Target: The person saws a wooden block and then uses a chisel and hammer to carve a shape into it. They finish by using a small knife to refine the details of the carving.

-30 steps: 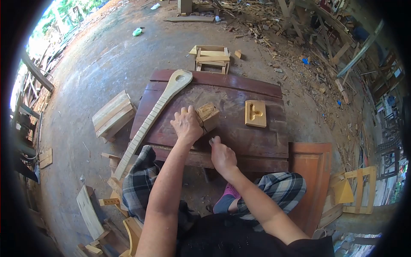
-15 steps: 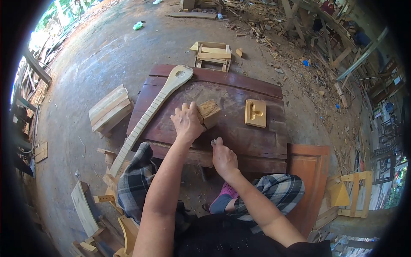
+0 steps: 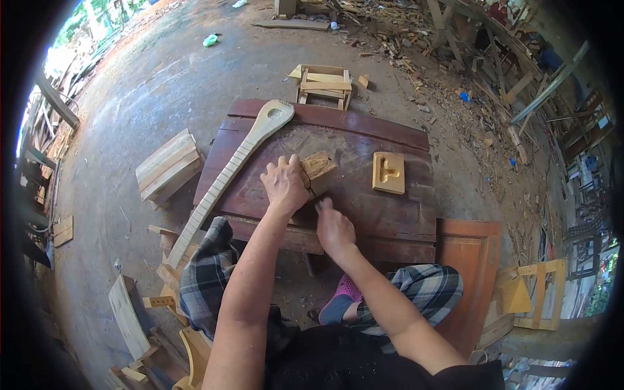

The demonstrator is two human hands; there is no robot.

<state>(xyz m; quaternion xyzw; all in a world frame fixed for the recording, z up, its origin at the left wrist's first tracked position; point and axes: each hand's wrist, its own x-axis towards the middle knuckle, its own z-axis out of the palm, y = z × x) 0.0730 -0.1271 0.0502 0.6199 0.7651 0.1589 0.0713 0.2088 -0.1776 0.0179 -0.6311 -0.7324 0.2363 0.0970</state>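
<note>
A rough-topped wooden block (image 3: 320, 169) sits on the dark red-brown wooden board (image 3: 383, 224). My left hand (image 3: 284, 184) is closed over the block's left side, holding it on the board. Just below the block, my right hand (image 3: 336, 227) is closed, with a thin, dark, narrow tool (image 3: 314, 194) running from the fingers to the block's lower edge. The hand is slightly blurred, and the tool's kind cannot be made out. To the right lies a small wooden piece with a T-shaped recess (image 3: 388, 173).
A long notched wooden neck (image 3: 232, 162) with a round hollow at its head lies across the board's left side. A wooden block (image 3: 170, 168) stands on the floor at left, a small wooden stool (image 3: 325, 84) behind. An orange-brown panel (image 3: 465, 279) leans at right.
My right hand has moved slightly up and left, bringing the thin tool to the block's lower edge. My left hand and the block have stayed nearly in place.
</note>
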